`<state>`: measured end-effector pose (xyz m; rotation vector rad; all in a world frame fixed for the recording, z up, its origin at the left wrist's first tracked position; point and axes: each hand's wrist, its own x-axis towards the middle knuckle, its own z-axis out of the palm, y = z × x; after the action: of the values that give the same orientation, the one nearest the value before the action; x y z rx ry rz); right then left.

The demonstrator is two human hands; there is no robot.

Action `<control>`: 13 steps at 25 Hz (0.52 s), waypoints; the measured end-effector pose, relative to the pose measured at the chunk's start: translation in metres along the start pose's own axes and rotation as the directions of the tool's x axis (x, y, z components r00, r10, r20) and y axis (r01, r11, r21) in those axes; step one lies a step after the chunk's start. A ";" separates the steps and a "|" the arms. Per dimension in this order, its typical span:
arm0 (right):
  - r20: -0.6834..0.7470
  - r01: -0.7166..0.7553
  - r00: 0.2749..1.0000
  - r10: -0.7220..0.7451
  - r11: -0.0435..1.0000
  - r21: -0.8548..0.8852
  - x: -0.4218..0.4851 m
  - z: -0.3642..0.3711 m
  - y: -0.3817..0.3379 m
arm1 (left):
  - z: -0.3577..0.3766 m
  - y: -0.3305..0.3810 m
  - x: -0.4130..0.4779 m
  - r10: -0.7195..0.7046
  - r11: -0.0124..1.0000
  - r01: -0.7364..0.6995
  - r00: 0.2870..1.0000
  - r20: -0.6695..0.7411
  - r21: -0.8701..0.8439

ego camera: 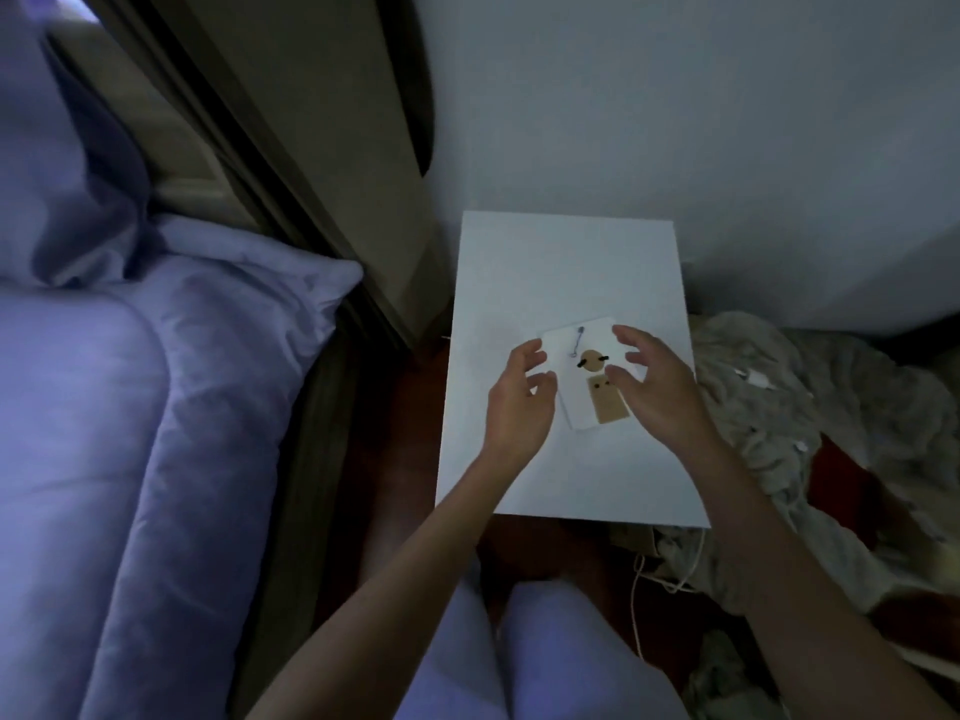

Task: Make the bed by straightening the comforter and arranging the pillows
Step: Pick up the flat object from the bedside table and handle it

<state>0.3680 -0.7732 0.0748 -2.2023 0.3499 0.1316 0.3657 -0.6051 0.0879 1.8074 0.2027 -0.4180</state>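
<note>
Your left hand (517,402) and right hand (654,389) hover with fingers spread and curled, gripping nothing — either side of a small white card with tan shapes (584,379) on the white rectangular bedside table (566,262). The rumpled lavender comforter (130,433) and matching pillow (249,262) lie well apart, far left.

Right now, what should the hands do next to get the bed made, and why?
Probably turn left toward the bed. Both the left hand and right hand are open and empty over a white card on the white side table, holding no bedding. The lilac comforter looks rumpled and the pillow sits crooked.
</note>
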 end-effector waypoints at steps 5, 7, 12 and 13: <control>0.212 0.114 0.976 -0.056 0.956 -0.269 0.041 0.006 0.056 | 0.058 -0.037 0.021 -0.042 0.979 0.060 0.994 -0.099 0.193; 0.319 0.202 0.945 -0.068 0.890 -0.409 0.053 0.002 0.082 | 0.086 -0.058 0.029 -0.067 0.937 0.106 0.990 -0.127 0.332; 0.427 0.243 0.904 0.014 0.806 -0.540 0.075 0.001 0.130 | 0.139 -0.093 0.049 -0.120 0.821 0.212 0.972 -0.202 0.530; 0.426 0.238 0.905 0.013 0.814 -0.529 0.078 0.004 0.135 | 0.146 -0.095 0.052 -0.139 0.804 0.234 0.968 -0.211 0.547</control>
<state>0.4024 -0.8632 -0.0471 -2.6953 -0.0866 0.7100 0.3547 -0.7225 -0.0498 2.4309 0.4064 -0.5089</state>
